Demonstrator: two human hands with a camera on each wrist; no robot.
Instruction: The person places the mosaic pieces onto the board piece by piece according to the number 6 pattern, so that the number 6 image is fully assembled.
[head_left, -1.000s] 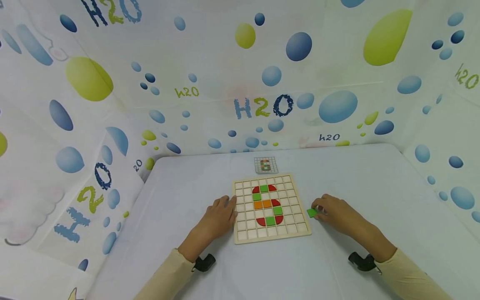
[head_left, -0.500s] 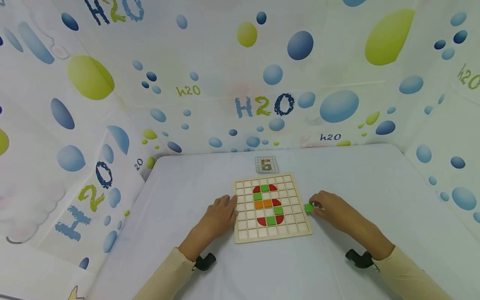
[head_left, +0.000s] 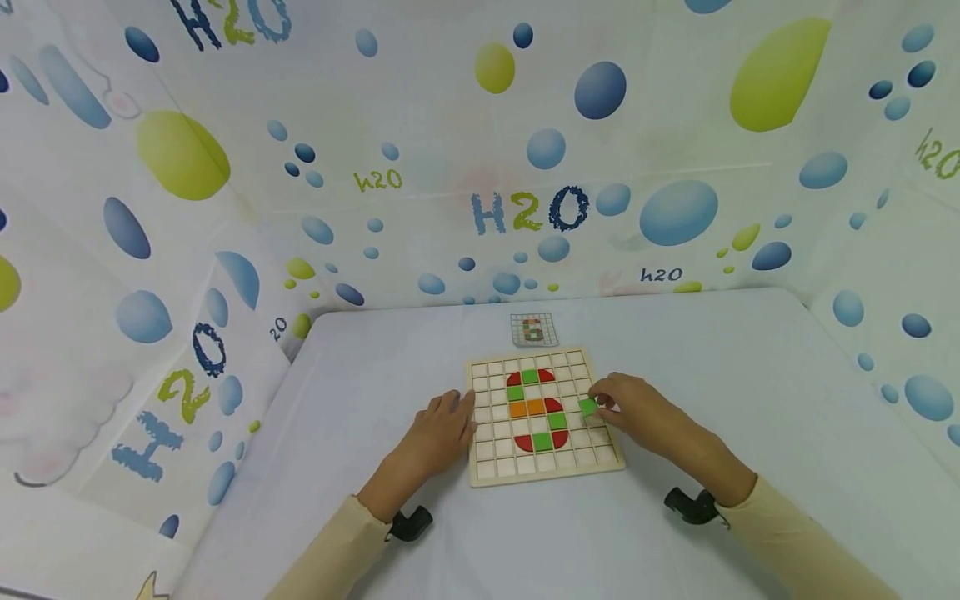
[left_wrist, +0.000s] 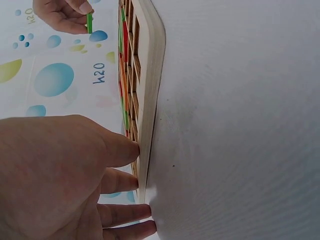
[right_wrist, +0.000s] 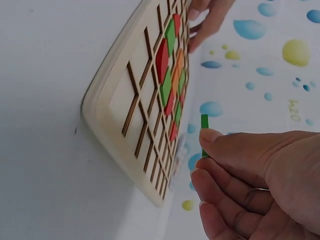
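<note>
A square wooden grid board (head_left: pixel 491 471) lies on the table with green, orange and red tiles set in some of its squares. My right hand (head_left: pixel 648 414) pinches a green square tile (head_left: pixel 588 407) between thumb and fingers, above the board's right part. The right wrist view shows that tile (right_wrist: pixel 204 121) edge-on, raised off the grid. At the board's left edge my left hand (head_left: pixel 438 435) rests with relaxed fingers; in the left wrist view its thumb and fingertips touch the wooden rim (left_wrist: pixel 150 100).
Behind the board lies a small pattern card (head_left: pixel 533 330) with a gridded figure in red, green and orange. White cloth covers the table (head_left: pixel 375 358). A curtain (head_left: pixel 420 108) printed with blue and green drops surrounds it at the back and sides.
My right hand has carried the green tile leftward, from the table beside the board to above its right columns. My left hand stays at the left edge.
</note>
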